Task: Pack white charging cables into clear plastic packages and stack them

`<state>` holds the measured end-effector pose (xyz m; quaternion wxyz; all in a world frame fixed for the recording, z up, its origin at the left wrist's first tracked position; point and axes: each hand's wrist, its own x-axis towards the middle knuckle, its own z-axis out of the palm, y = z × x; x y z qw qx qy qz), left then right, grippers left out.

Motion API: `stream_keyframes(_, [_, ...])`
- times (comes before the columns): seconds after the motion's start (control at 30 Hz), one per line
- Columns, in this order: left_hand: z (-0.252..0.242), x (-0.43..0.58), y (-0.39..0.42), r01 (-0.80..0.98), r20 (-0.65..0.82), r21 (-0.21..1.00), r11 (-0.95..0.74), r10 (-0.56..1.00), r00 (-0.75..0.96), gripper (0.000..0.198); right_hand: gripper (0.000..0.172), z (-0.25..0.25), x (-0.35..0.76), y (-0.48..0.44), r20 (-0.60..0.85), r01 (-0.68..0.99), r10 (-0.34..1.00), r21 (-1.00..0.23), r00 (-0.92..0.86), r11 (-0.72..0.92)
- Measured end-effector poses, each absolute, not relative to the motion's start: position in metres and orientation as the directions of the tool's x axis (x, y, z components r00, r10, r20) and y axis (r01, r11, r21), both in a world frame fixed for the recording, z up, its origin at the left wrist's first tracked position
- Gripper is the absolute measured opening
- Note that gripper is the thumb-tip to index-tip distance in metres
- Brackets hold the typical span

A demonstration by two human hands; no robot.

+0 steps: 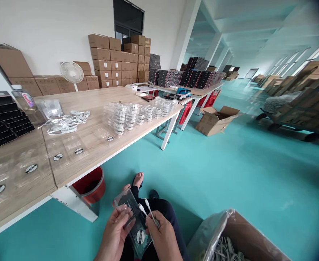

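R hand (162, 232) has thumb & fingers pinched tight on a white cable (150, 209), its two plug ends poking out past the fingertips, one toward approx 10 o'clock, the other nearer 11, side by side w/ a small gap betw. L hand (118, 228), at 9 o'clock from the R, is clamped thumb-to-fingers on the L edge of a clear plastic case (139, 226), which lies tilted above the lap betw. the two hands. Case's long axis runs approx 11 to 5 o'clock, roughly in line w/ the plugs, so the key relation is sideways: plugs sit at the case's R edge, just beside or a bit over it; can't tell if touching. R hand is nearer the case's lower end & its oval label (140, 236); L hand is nearer the upper part. Farther out, at approx 4 o'clock & closer to the R hand, a bag-lined carton (253, 235) holds more loose white cables (227, 250). At 10 o'clock a red bucket (99, 192) stands under the table (99, 95); on the tabletop, betw. 10 & 11, flat clear packs w/ oval labels (78, 150) line the near edge, w/ a white cable pile (69, 122) behind. Stacked clear packs (130, 116) w/ coiled white contents sit approx 12 o'clock; a brown carton (212, 123) is on the floor approx 1 to 2.
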<state>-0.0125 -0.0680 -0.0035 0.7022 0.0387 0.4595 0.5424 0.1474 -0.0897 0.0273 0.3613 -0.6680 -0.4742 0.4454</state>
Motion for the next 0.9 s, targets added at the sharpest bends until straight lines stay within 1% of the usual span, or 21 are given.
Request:
stream_keyframes(0.07, [-0.006, -0.008, -0.072, -0.735, -0.558, 0.556, 0.388, 0.83, 0.017, 0.029, 0.022, 0.028, 0.135, -0.088, -0.268, 0.275, 0.955, -0.915, 0.127, -0.294])
stream_keyframes(0.13, [-0.005, -0.005, -0.076, -0.736, -0.514, 0.558, 0.383, 0.856, 0.056, 0.031, 0.019, 0.029, 0.124, -0.087, -0.288, 0.276, 0.951, -0.911, 0.108, -0.307])
stream_keyframes(0.23, [0.001, -0.003, -0.078, -0.712, -0.494, 0.577, 0.4, 0.865, 0.087, 0.035, 0.022, 0.029, 0.114, -0.085, -0.291, 0.318, 0.953, -0.898, 0.089, -0.304])
stream_keyframes(0.33, [0.008, -0.001, -0.078, -0.684, -0.53, 0.608, 0.402, 0.848, 0.028, 0.039, 0.026, 0.03, 0.109, -0.084, -0.301, 0.322, 0.951, -0.896, 0.066, -0.306])
stream_keyframes(0.43, [0.011, 0.0, -0.077, -0.675, -0.569, 0.621, 0.398, 0.821, -0.04, 0.043, 0.026, 0.03, 0.106, -0.085, -0.319, 0.312, 0.946, -0.895, 0.051, -0.318])
stream_keyframes(0.53, [0.009, 0.0, -0.076, -0.674, -0.54, 0.641, 0.366, 0.84, -0.057, 0.041, 0.026, 0.028, 0.105, -0.086, -0.317, 0.293, 0.948, -0.903, 0.038, -0.314])
stream_keyframes(0.6, [0.006, -0.001, -0.075, -0.668, -0.519, 0.657, 0.35, 0.852, -0.065, 0.039, 0.022, 0.027, 0.105, -0.086, -0.31, 0.297, 0.95, -0.906, 0.025, -0.304])
stream_keyframes(0.7, [0.003, -0.003, -0.072, -0.669, -0.527, 0.67, 0.322, 0.841, -0.123, 0.04, 0.01, 0.027, 0.104, -0.084, -0.313, 0.344, 0.949, -0.889, 0.029, -0.304])
stream_keyframes(0.77, [0.002, -0.003, -0.07, -0.676, -0.53, 0.674, 0.299, 0.833, -0.159, 0.04, 0.01, 0.029, 0.103, -0.084, -0.294, 0.411, 0.955, -0.866, 0.044, -0.285])
stream_keyframes(0.9, [0.001, -0.003, -0.068, -0.694, -0.516, 0.667, 0.269, 0.84, -0.17, 0.037, 0.012, 0.03, 0.1, -0.085, -0.238, 0.57, 0.97, -0.79, 0.051, -0.224])
